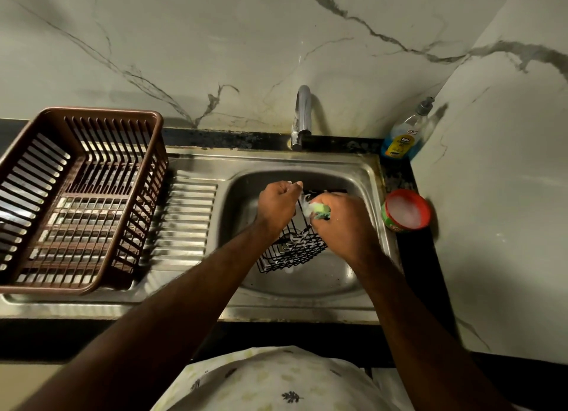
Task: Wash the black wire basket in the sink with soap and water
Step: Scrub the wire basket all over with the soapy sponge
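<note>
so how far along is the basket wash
Midway. Done: soap is on, with white suds on the black wire basket in the sink. In hand: left hand grips its rim while right hand scrubs with a green sponge. Left: rinsing; no water runs from the tap.

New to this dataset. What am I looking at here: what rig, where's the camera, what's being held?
No robot: a person works with bare hands, filmed by one wide-angle camera on their head, looking down. The left hand holds the black wire basket tilted over the steel sink. The right hand presses a green sponge against the soapy wires. Behind is the faucet; no water visibly runs. A brown plastic dish rack sits on the drainboard to the left. On the right stand a blue dish soap bottle and a red-rimmed soap tub.
</note>
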Motion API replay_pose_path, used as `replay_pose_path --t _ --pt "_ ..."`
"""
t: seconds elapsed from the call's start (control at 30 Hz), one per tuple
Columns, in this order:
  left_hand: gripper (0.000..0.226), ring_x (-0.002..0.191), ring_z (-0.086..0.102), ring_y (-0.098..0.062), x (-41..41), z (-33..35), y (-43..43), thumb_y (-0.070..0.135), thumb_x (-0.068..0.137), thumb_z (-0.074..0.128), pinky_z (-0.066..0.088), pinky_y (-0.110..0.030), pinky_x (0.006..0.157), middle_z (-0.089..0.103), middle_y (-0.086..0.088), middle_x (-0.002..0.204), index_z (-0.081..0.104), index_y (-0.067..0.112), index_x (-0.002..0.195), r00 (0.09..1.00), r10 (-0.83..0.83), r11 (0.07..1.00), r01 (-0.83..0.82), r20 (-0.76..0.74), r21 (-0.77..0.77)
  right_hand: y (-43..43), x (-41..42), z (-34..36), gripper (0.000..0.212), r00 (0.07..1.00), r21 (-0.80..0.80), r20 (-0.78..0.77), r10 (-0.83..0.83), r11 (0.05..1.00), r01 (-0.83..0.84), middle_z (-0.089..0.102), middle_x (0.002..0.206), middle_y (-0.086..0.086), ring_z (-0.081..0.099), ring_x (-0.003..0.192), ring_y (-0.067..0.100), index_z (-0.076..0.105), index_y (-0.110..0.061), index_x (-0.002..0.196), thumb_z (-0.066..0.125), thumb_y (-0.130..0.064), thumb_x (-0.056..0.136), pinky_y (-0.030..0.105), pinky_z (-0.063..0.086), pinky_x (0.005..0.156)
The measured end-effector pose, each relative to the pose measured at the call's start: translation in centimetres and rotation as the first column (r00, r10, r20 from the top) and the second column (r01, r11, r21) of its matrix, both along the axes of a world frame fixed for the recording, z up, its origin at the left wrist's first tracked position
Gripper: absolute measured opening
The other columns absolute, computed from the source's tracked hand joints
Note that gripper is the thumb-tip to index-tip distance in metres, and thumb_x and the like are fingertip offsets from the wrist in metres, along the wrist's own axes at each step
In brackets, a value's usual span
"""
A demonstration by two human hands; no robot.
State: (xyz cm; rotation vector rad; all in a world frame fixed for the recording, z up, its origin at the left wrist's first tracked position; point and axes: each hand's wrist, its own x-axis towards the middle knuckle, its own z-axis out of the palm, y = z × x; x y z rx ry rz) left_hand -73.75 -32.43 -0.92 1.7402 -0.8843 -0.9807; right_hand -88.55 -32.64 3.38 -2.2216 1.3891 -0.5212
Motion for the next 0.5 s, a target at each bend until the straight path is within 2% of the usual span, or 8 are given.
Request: replay_pose_path --t 0.1,0.17,0.23,0.3,0.4,0.43,0.5 --pt "0.047 0.043 0.040 -0.008 0.2 -0.2 0.0 0.027 0.102 0.060 0.040 -0.030 0.054 0.047 0.004 0.049 0.049 0.018 0.057 1.000 0.013 1.000 -0.013 0.009 0.011 -0.4 -0.7 0.5 0.023 0.996 0.041 0.061 -0.062 0.997 0.059 0.075 0.093 -0.001 0.064 0.074 0.005 0.075 -0.015 0.108 0.077 -0.015 0.085 0.006 0.044 0.060" --pt "0.047 0.042 0.040 -0.007 0.2 -0.2 0.0 0.026 0.101 0.061 0.041 -0.031 0.054 0.046 0.007 0.047 0.049 0.019 0.056 1.000 0.012 1.000 -0.012 -0.002 0.008 -0.7 -0.7 0.8 0.025 0.989 0.000 0.104 -0.103 0.995 0.104 0.075 0.097 0.000 0.065 0.077 0.004 0.074 -0.012 0.111 0.076 -0.014 0.087 0.001 0.041 0.060" --pt "0.047 0.042 0.040 -0.007 0.0 -0.1 0.0 0.027 0.100 0.062 0.041 -0.030 0.054 0.046 0.007 0.047 0.049 0.019 0.055 1.000 0.017 1.000 -0.017 -0.005 0.007 -0.7 -0.1 0.9 0.026 0.990 -0.032 0.112 -0.081 0.996 0.085 0.075 0.102 0.000 0.066 0.083 0.006 0.073 -0.012 0.113 0.076 -0.014 0.087 0.004 0.045 0.067" --pt "0.044 0.044 0.043 -0.009 -0.1 0.1 0.1 0.026 0.100 0.062 0.041 -0.030 0.053 0.049 0.004 0.049 0.054 0.016 0.058 1.000 0.022 1.000 -0.022 -0.010 -0.001 -0.1 0.6 0.6 0.026 0.996 -0.026 0.093 -0.015 1.000 0.018 0.073 0.104 0.002 0.065 0.086 0.009 0.071 -0.012 0.115 0.074 -0.014 0.089 0.019 0.055 0.073" --pt "0.040 0.050 0.044 -0.015 0.0 0.0 0.1 0.027 0.100 0.061 0.041 -0.031 0.054 0.050 -0.002 0.054 0.059 0.011 0.063 0.999 0.044 0.999 -0.044 -0.028 -0.008 0.7 0.6 0.3 0.020 0.998 -0.040 0.041 0.044 0.998 -0.043 0.073 0.097 0.002 0.065 0.082 0.012 0.072 -0.013 0.108 0.073 -0.012 0.088 0.033 0.058 0.073" --pt "0.041 0.052 0.044 -0.017 0.1 -0.1 0.1 0.028 0.100 0.062 0.040 -0.032 0.055 0.049 -0.002 0.054 0.057 0.012 0.062 0.999 0.047 0.999 -0.048 -0.026 -0.010 0.7 0.3 0.4 0.018 0.998 -0.044 0.038 0.040 0.998 -0.038 0.074 0.094 0.001 0.065 0.079 0.012 0.073 -0.014 0.106 0.074 -0.013 0.088 0.034 0.058 0.071" --pt "0.043 0.052 0.041 -0.016 0.1 -0.1 0.1 0.029 0.100 0.062 0.038 -0.032 0.055 0.046 0.000 0.053 0.052 0.016 0.059 0.999 0.036 0.999 -0.036 -0.012 -0.007 0.7 -0.3 0.9 0.018 0.997 -0.050 0.077 -0.023 0.998 0.027 0.075 0.090 -0.001 0.065 0.074 0.008 0.074 -0.013 0.105 0.076 -0.016 0.087 0.020 0.054 0.063"
